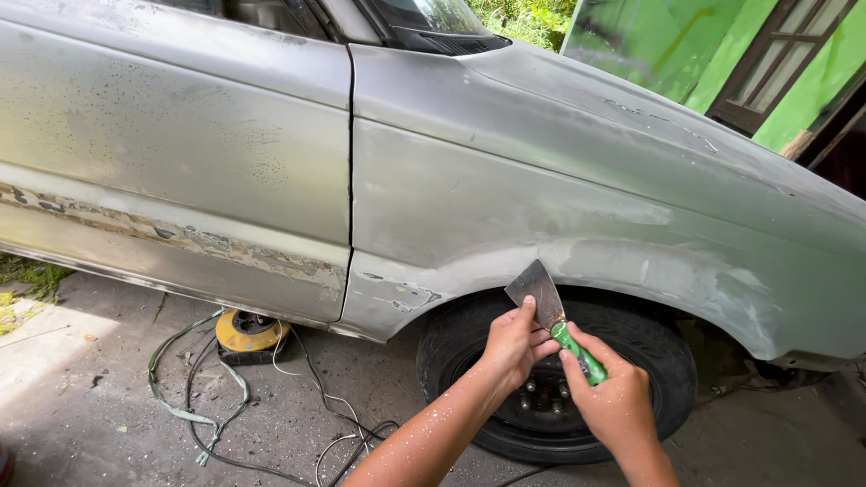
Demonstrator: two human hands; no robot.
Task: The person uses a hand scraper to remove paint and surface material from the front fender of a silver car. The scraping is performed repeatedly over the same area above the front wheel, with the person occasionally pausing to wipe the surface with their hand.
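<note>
Head view: two hands hold a putty knife in front of a sanded grey car.

Right hand point(616, 397) has its fingers wrapped around the green handle of the putty knife point(552, 317); left hand point(514, 343) pinches the metal blade, thumb pressed along its edge. The tool is raised before the front wheel point(550, 379), just below the fender point(586, 207) arch.

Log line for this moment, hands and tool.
left hand: fingers on scraper blade | right hand: gripping green handle of scraper | place: front of car wheel, under sanded fender
</note>
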